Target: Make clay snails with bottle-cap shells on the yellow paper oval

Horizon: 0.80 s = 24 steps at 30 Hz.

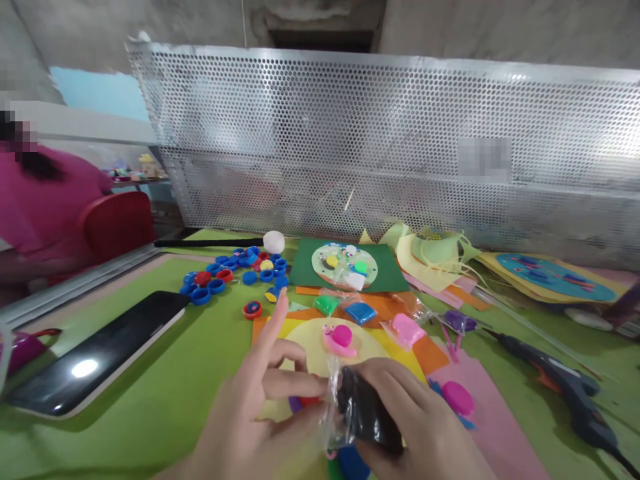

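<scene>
My right hand [420,413] is wrapped round a clear plastic packet of black modelling clay [373,410] at the front middle. The fingers of my left hand [260,393] pinch the packet's loose clear end, while its index finger points up. Below both hands lies a pale yellow paper circle [300,330] on yellow card. A pink snail figure [341,337] with a bottle-cap shell rests on the circle. Red and purple pieces [303,403] show partly behind my left fingers, and a blue cap [354,463] lies below the packet.
Blue and red bottle caps [245,260] cluster at left, near a black phone [100,353]. A glue gun [555,380] lies right. Behind stand a finished green card [300,267], clay packets [360,312] and a perforated metal panel [325,133]. A person in pink [45,200] sits far left.
</scene>
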Tool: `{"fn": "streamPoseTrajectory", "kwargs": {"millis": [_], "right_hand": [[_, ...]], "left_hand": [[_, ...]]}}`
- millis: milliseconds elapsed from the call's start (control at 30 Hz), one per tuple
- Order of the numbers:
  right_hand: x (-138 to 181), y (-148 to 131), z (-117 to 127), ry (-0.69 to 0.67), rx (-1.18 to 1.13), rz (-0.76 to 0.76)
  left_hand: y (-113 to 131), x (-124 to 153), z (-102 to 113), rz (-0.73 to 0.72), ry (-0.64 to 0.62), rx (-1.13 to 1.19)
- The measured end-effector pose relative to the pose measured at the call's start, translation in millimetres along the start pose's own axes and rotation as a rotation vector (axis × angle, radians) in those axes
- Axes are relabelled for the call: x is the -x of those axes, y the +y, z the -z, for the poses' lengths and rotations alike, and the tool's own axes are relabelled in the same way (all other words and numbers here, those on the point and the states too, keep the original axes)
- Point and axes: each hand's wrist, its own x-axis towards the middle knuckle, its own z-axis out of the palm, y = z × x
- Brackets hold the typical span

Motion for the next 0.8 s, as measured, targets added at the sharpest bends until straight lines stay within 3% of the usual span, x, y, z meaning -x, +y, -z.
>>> {"fn": "streamPoseTrajectory", "kwargs": {"millis": [233,367,500,700,800], "right_hand": [[2,-1,-6,0.025,0.066,0.03],[1,0,-6,0.132,0.1,0.091],[-2,-3,1,0.133,0.174,0.104],[-3,-3,3,0.162,0.172,0.102],[-3,-2,3,0.129,0.182,0.096]], "left_hand": [[10,2,-1,0.361,0.046,0.08],[17,1,-3,0.42,0.076,0.155],[16,3,-6,0.33,0.137,0.102],[2,2,-1,-0.007,0.081,-0.126],[1,1,-2,-0.02,0.093,-0.141]]}}
